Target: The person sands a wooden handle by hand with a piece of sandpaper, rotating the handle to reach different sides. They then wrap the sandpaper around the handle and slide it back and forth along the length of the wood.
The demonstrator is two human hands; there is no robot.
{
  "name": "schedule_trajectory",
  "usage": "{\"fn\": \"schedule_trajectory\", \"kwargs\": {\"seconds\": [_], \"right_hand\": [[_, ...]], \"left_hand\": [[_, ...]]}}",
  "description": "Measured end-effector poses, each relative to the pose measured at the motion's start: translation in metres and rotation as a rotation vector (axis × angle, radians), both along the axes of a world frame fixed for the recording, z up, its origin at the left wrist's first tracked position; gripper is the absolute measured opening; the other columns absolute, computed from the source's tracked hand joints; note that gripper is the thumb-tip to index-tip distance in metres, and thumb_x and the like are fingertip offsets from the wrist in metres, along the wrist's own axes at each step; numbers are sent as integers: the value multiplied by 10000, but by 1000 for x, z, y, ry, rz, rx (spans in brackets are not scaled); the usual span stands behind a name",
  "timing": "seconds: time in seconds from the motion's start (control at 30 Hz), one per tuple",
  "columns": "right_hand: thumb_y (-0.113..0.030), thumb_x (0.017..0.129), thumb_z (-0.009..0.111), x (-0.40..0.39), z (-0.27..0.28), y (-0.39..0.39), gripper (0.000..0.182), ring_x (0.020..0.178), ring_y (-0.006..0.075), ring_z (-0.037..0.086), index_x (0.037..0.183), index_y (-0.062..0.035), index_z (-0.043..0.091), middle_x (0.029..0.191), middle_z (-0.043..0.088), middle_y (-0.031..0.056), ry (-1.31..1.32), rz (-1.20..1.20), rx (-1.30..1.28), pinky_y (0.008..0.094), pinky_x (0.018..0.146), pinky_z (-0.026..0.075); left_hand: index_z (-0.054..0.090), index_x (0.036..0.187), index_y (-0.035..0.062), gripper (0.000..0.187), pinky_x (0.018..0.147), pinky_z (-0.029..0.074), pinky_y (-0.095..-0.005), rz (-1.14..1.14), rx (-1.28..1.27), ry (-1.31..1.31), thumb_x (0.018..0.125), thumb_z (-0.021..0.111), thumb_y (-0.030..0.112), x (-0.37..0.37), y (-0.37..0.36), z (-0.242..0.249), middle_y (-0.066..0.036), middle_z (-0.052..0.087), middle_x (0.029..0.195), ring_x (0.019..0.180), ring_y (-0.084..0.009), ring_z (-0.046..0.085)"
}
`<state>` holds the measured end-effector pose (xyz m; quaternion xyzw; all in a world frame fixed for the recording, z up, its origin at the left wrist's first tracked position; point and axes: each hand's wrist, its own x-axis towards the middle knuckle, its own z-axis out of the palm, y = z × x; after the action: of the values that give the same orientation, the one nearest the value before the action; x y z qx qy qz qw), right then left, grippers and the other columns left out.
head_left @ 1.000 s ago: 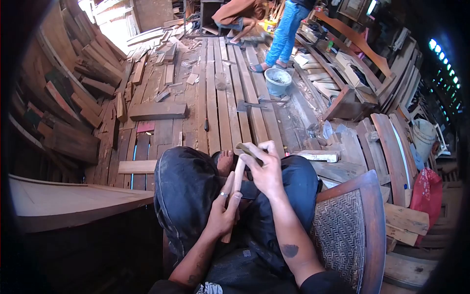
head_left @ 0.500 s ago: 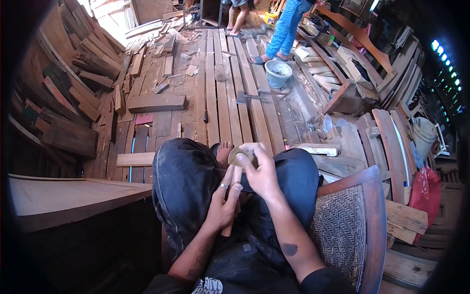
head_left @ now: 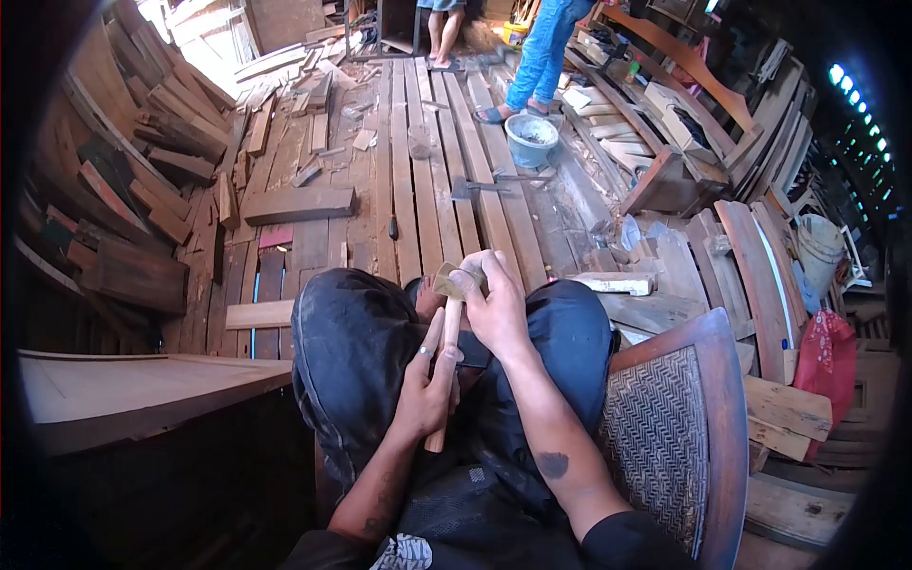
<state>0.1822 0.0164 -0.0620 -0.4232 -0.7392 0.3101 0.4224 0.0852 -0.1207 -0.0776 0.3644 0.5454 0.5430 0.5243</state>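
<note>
My left hand (head_left: pixel 428 385) is closed around a slim wooden piece (head_left: pixel 453 326), which stands upright between my knees with its lower end showing below the hand. At the top of the piece, my right hand (head_left: pixel 490 302) pinches a folded tan sheet (head_left: pixel 445 279) that looks like sandpaper. The sheet touches the wood's upper end. Part of the piece is hidden by the fingers of my left hand.
Long planks (head_left: pixel 404 180) cover the floor ahead, with a hammer-like tool (head_left: pixel 463 188) on them. Beyond is a bucket (head_left: pixel 531 141) beside a person in blue trousers (head_left: pixel 548 57). A woven chair (head_left: pixel 655 437) is at right, a wooden panel (head_left: pixel 142 385) at left.
My right hand and the tan sheet have shifted slightly left and up at the top of the wooden piece. The far person in shorts now stands more upright.
</note>
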Motion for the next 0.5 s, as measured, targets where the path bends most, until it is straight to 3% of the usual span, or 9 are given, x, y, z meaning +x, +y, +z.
{"fn": "schedule_trajectory", "kwargs": {"seconds": [0.07, 0.2, 0.33, 0.43, 0.47, 0.5], "right_hand": [[-160, 960, 747, -7, -1, 3, 196, 885, 310, 641, 1026, -20, 627, 963, 622, 138, 36, -27, 0, 393, 824, 506], [-145, 954, 755, 6, -11, -13, 185, 870, 221, 604, 1008, -19, 631, 941, 610, 105, 145, 178, -81, 353, 825, 493], [-190, 961, 758, 6, -3, 8, 212, 791, 273, 611, 1005, -22, 636, 940, 616, 122, 162, -62, 53, 388, 734, 495], [-200, 957, 765, 7, 0, -1, 222, 817, 270, 633, 1001, -22, 640, 935, 625, 123, 190, 30, -32, 378, 753, 504], [-174, 948, 782, 7, 0, -13, 210, 851, 164, 589, 997, -34, 634, 914, 609, 64, 233, 158, -73, 326, 795, 491], [-166, 950, 783, 10, -4, -18, 207, 836, 134, 567, 987, -35, 628, 906, 607, 45, 119, 206, 62, 312, 756, 482]], "left_hand": [[254, 1657, 48, 578, 489, 449, -232, 3, 10, -11, 1124, 442, 171, -1, 1, 0, -4, 560, 827, 534, -64, 496], [250, 1657, 47, 578, 479, 441, -232, 1, -33, -62, 1124, 437, 166, -3, -2, -7, 1, 559, 830, 521, -57, 483], [269, 1657, 72, 583, 457, 421, -233, -40, 44, -3, 1123, 468, 192, 1, -3, -4, 20, 543, 717, 482, -61, 474], [260, 1657, 60, 583, 462, 424, -230, -12, 74, -36, 1122, 459, 179, -2, -5, -2, 17, 544, 720, 487, -61, 474], [250, 1659, 57, 584, 466, 429, -228, -5, 51, -59, 1122, 450, 173, -3, -5, -4, 7, 552, 773, 498, -59, 476], [241, 1661, 55, 585, 471, 434, -227, 0, 28, -84, 1122, 441, 167, -5, -4, -6, -4, 560, 825, 508, -57, 477]]}}
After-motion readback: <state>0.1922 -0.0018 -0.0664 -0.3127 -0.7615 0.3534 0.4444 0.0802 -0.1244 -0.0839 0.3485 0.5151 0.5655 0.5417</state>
